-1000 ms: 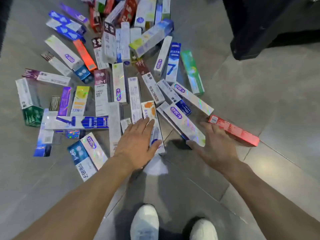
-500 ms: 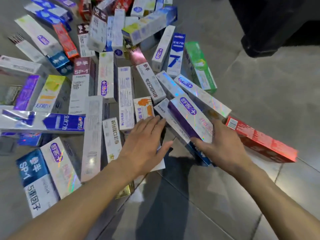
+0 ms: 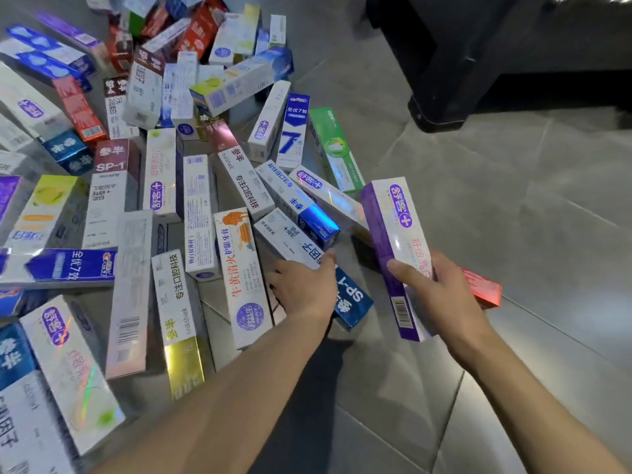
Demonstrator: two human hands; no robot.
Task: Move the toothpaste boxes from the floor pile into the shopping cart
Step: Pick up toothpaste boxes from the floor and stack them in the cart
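Note:
A pile of several toothpaste boxes (image 3: pixel 160 186) lies spread over the grey tiled floor, filling the left and centre. My right hand (image 3: pixel 441 295) grips a purple and holographic white box (image 3: pixel 393 234), lifted off the floor and tilted upright at centre right. My left hand (image 3: pixel 304 289) reaches onto a white and blue SP-1 box (image 3: pixel 352 299) at the pile's near edge, thumb on its top and fingers curled at its left side. A white box with orange print (image 3: pixel 239 268) lies just left of that hand. No shopping cart is visible.
A red box (image 3: pixel 485 289) lies on the floor behind my right hand. A green box (image 3: pixel 335 148) lies at the pile's right edge. A black piece of furniture (image 3: pixel 478 56) stands on the floor at the upper right. Bare grey tiles (image 3: pixel 513 200) extend to the right.
My right hand has picked the purple holographic box up from the pile and raised it to the right. My left hand slid right onto the white and blue box. The view moved closer.

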